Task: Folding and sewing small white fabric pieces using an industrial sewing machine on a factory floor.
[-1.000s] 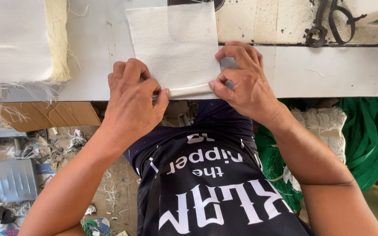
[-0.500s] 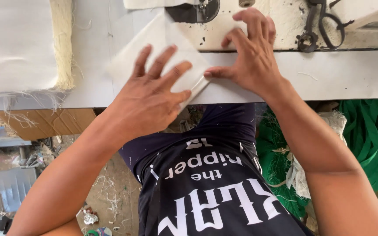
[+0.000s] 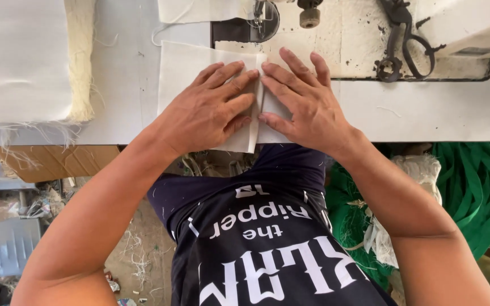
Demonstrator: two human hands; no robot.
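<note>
Both hands lie flat, fingers spread and gripping nothing — the left hand (image 3: 208, 110) and right hand (image 3: 307, 105) press side by side on a white fabric piece (image 3: 185, 68), fingertips almost meeting over its fold. The cloth lies directly under the palms, its long axis running sideways. Just beyond the fingertips stands the sewing machine's presser foot (image 3: 259, 17); scissors (image 3: 404, 39) rest farther right.
</note>
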